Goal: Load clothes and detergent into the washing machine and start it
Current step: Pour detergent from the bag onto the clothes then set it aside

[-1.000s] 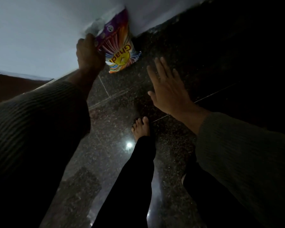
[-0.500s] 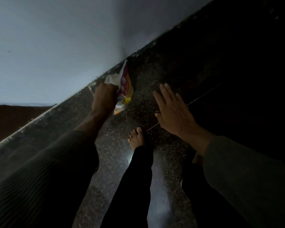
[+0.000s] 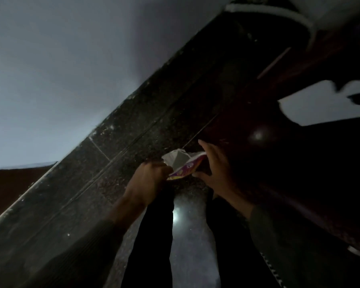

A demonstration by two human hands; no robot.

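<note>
2 hands, left hand [image 3: 149, 179] and right hand [image 3: 216, 173]; 1 detergent packet [image 3: 184, 166] between them; 2 dark trouser legs [image 3: 152, 235] below.

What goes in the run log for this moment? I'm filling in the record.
step: detergent | left hand: gripping detergent packet | right hand: on packet's other side | packet: open at top | washing machine: not visible

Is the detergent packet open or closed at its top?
Open: the detergent packet, held between left hand and right hand, shows its pale inside.
</note>
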